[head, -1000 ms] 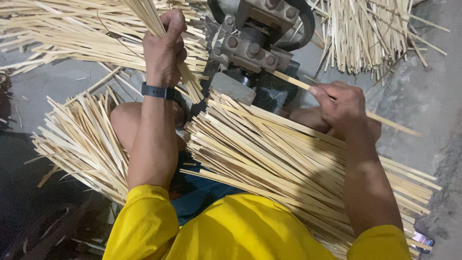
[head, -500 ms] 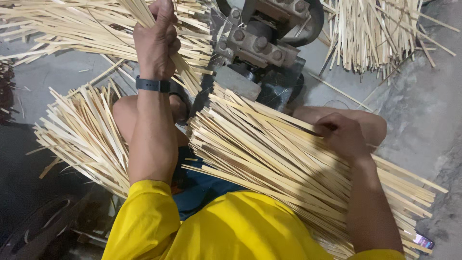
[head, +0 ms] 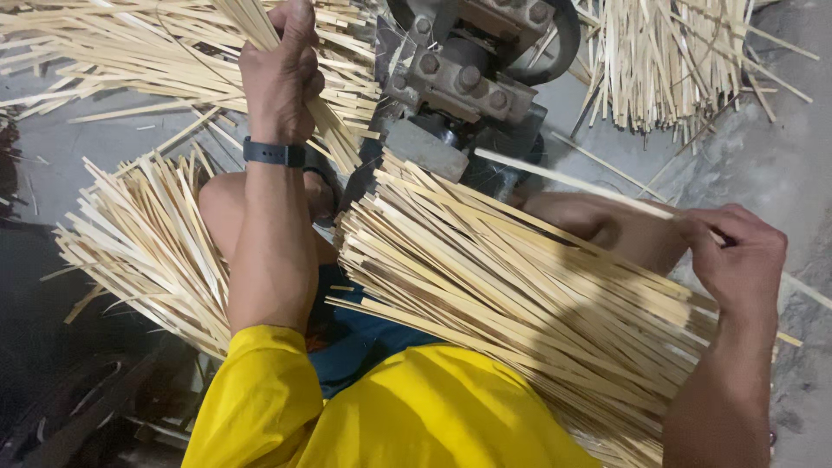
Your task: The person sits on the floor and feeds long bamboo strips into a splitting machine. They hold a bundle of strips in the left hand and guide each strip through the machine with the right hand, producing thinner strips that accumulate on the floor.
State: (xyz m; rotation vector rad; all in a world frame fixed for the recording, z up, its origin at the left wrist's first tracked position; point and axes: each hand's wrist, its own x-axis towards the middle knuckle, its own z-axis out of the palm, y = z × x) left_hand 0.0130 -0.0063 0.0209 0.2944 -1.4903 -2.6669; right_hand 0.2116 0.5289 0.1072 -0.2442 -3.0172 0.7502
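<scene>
My left hand (head: pixel 279 76), with a black wristband, grips a bunch of thin bamboo strips (head: pixel 334 130) that slant down toward the machine. My right hand (head: pixel 737 256) pinches the near end of a single pale bamboo strip (head: pixel 572 184) whose far end points at the grey metal machine (head: pixel 468 74). A thick bundle of bamboo strips (head: pixel 520 295) lies across my lap between both arms.
A second bundle of strips (head: pixel 147 243) lies fanned out at my left knee. More strips are piled on the concrete floor at the upper left (head: pixel 104 52) and upper right (head: pixel 667 61). My yellow sleeves fill the bottom.
My right hand has lifted off the lap bundle, drawn right with a single strip and aimed it at the machine. My left hand stays up, gripping its bunch.
</scene>
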